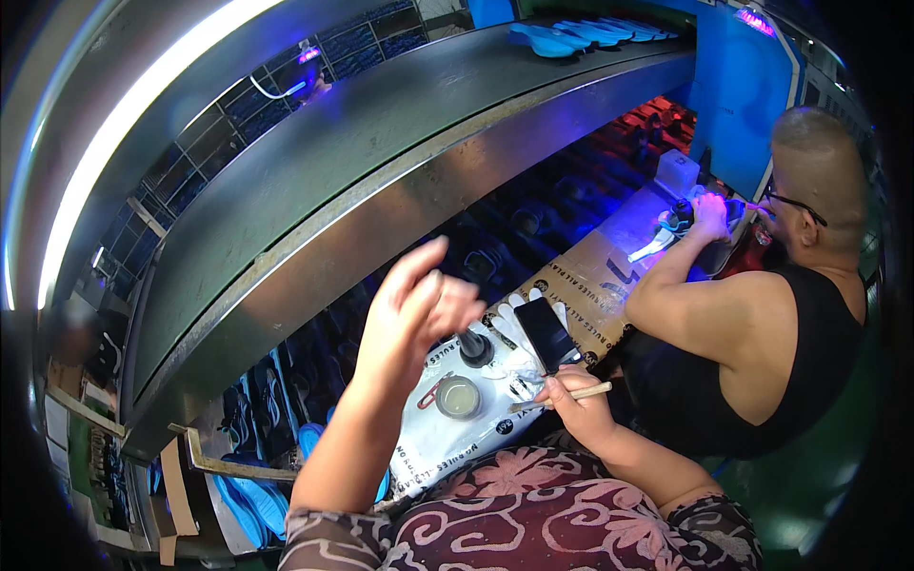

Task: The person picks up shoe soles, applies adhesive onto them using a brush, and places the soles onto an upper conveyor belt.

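My right hand [583,409] grips a brush [592,390] with a pale wooden handle, its bristle end pointing left over the table. Raised above the table's left side, my left hand [424,309] holds nothing visible; its fingers are apart, partly bent and blurred. Below it stands a round container [459,398] of pale, cloudy liquid, with a red-rimmed item [428,394] beside it. A black, narrow-topped object [473,347] stands just behind the container. A dark phone [545,333] lies partly on a white glove [511,325], just beyond my right hand.
A conveyor belt [324,157] with a metal side crosses beyond the table, carrying blue shoe insoles [571,36] at its far right. More blue pieces [252,504] lie at lower left. On the right, a co-worker [752,314] sits handling something under purple light.
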`<action>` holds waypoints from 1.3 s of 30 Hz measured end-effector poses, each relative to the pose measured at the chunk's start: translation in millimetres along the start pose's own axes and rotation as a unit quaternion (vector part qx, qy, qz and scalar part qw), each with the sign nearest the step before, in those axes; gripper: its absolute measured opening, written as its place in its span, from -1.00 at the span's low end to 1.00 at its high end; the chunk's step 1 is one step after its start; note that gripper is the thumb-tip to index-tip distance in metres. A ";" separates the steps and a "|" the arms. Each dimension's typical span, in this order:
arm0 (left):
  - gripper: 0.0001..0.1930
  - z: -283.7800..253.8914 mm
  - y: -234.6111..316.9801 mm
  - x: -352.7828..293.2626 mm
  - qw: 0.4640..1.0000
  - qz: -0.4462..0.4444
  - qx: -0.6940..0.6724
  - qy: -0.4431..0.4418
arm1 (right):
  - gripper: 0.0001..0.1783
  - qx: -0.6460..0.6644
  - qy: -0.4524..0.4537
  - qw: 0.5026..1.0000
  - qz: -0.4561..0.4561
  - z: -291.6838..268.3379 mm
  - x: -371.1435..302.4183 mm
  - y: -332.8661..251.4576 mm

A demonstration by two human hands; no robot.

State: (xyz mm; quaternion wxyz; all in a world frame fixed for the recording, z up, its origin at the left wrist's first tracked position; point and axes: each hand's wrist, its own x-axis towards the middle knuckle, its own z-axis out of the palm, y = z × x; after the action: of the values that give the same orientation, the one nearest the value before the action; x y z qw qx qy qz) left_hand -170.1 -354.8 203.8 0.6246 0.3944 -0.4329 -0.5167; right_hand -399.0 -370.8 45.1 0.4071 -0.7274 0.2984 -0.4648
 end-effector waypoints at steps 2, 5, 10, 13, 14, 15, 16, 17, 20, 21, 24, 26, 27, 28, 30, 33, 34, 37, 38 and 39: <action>-0.39 -52.0 -37.2 -54.4 0.993 -0.021 0.091 0.074 | -0.70 0.021 -0.010 1.000 -0.012 4.1 -0.7 -1.8; -0.52 -125.2 -64.4 -159.1 0.931 -0.099 0.264 0.232 | -0.71 0.043 -0.031 0.999 -0.003 19.8 -9.5 6.4; -0.54 -232.5 -94.4 -321.7 0.638 -0.088 0.634 0.427 | -0.71 0.072 -0.072 0.993 0.059 42.6 -14.9 -1.6; -0.58 -264.6 -111.7 -372.5 0.552 -0.301 0.661 0.409 | -0.71 0.080 -0.101 0.989 0.076 59.8 -16.9 3.7; -0.61 -270.7 -121.6 -377.7 0.590 -0.313 0.635 0.389 | -0.70 0.074 -0.124 0.982 0.118 58.1 -12.7 -0.1; -0.63 -278.2 -130.9 -382.1 0.622 -0.327 0.608 0.369 | -0.70 0.060 -0.117 0.987 0.093 59.5 -10.2 3.4; -0.67 -280.4 -134.7 -381.8 0.604 -0.324 0.627 0.370 | -0.71 0.075 -0.089 0.992 0.053 63.5 -9.1 5.7; -0.71 -281.4 -138.4 -379.1 0.585 -0.321 0.647 0.369 | -0.71 0.088 -0.071 0.988 0.110 65.1 -8.0 3.8; -0.75 -282.0 -139.9 -369.0 0.542 -0.259 0.710 0.368 | -0.64 0.044 -0.069 0.987 0.138 65.6 8.3 3.4; -0.77 -269.4 -130.0 -356.7 0.546 -0.271 0.692 0.388 | -0.64 0.049 -0.068 0.988 0.129 69.5 12.4 6.5; -0.76 -261.8 -121.2 -358.8 0.624 -0.215 0.588 0.468 | -0.68 -0.035 -0.106 0.993 0.034 89.4 25.5 9.7; -0.74 -265.6 -131.9 -368.0 0.695 -0.181 0.479 0.504 | -0.74 -0.068 -0.127 0.989 -0.028 106.5 29.4 18.1; -0.72 -265.9 -136.5 -367.3 0.755 -0.133 0.363 0.530 | -0.74 -0.068 -0.131 0.989 -0.025 113.4 29.6 22.6; -0.66 -262.4 -144.5 -363.1 0.814 -0.096 0.217 0.531 | -0.75 -0.097 -0.151 0.983 -0.040 119.8 29.6 27.4; -0.69 -240.7 -131.3 -350.1 0.850 -0.155 0.083 0.496 | -0.78 -0.135 -0.160 0.976 -0.066 131.0 26.5 40.1; -0.76 -232.5 -125.5 -350.6 0.879 -0.218 -0.076 0.417 | -0.78 -0.178 -0.161 0.967 -0.079 140.1 23.4 50.5; -0.78 -228.0 -125.1 -347.3 0.876 -0.221 -0.098 0.417 | -0.78 -0.181 -0.169 0.966 -0.076 140.3 23.5 49.4; -0.76 -225.3 -125.8 -344.0 0.868 -0.223 -0.135 0.422 | -0.79 -0.140 -0.171 0.973 -0.062 135.0 27.4 40.0; -0.76 -225.6 -124.1 -343.6 0.868 -0.223 -0.146 0.419 | -0.79 -0.135 -0.155 0.976 -0.067 133.4 29.1 35.5; -0.76 -225.5 -122.3 -341.9 0.869 -0.223 -0.158 0.414 | -0.79 -0.136 -0.156 0.976 -0.066 131.4 30.7 30.2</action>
State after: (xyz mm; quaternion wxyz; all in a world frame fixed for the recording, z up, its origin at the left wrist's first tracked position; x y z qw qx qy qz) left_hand -24.7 -26.1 -27.6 0.6689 0.5539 0.0518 -0.4931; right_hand -267.9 -369.2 1.1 0.3140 -0.8577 0.2430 -0.3268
